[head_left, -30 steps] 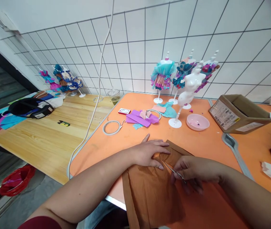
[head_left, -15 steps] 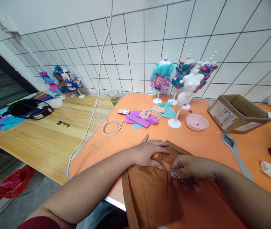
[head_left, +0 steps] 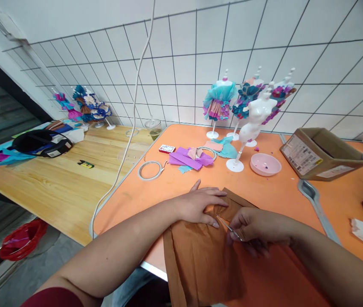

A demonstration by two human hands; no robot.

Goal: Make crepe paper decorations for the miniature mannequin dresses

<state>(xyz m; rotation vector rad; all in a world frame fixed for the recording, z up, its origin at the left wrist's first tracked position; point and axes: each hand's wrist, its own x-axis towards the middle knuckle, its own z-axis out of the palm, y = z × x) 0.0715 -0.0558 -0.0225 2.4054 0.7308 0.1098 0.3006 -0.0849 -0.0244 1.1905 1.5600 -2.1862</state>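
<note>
Brown crepe paper (head_left: pixel 200 264) lies creased across the table's near edge and hangs partly over it. My left hand (head_left: pixel 202 204) rests palm down on its upper part, thumb and fingers spread, pressing it against the tabletop. In my right hand (head_left: pixel 248 226) is a pair of small metal scissors (head_left: pixel 231 230), gripped between thumb and fingers. Their thin pointed blades reach toward my left thumb and meet the paper by a gap where orange table shows. The scissors' handles are mostly hidden by my fingers.
Beyond my hands lie tape rolls (head_left: pixel 149 170), purple paper (head_left: pixel 186 158) and a pink bowl (head_left: pixel 265 164). A bare white mannequin (head_left: pixel 253 119) stands before several dressed ones. A cardboard box (head_left: pixel 322 153) is at right, a white cable (head_left: pixel 133 115) hangs at left.
The scissors have turned slightly in my right hand, and their blades show a little more. My left hand stays in place. The whole view has shifted slightly.
</note>
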